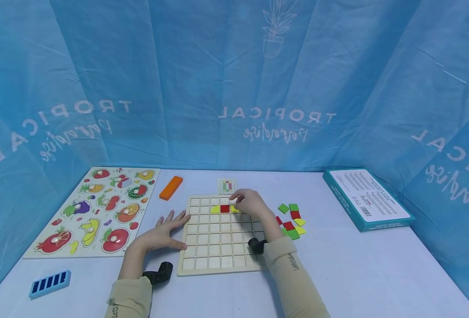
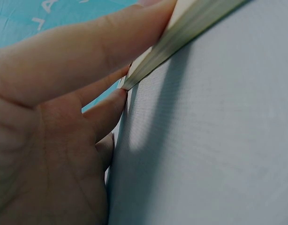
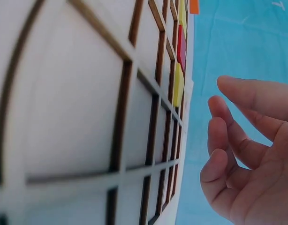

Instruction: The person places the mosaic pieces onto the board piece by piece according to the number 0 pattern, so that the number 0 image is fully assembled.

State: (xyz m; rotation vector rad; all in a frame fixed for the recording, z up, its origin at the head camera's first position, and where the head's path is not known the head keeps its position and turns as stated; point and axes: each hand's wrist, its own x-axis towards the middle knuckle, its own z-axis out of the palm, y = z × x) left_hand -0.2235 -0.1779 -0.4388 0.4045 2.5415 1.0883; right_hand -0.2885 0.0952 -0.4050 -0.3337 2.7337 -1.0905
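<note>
A wooden grid board lies flat on the table. In one of its upper rows, a red square tile sits between two yellow tiles. My left hand rests at the board's left edge with its fingers spread, and the left wrist view shows fingers touching the board's side. My right hand hovers over the upper right of the board, beside the right yellow tile. Its fingers are loosely bent, thumb apart from them, and nothing shows between them in the right wrist view.
Loose green, red and yellow tiles lie right of the board. A small pattern card is behind it. Leftward are an orange block, a fruit puzzle and a blue slotted piece. A teal box stands far right.
</note>
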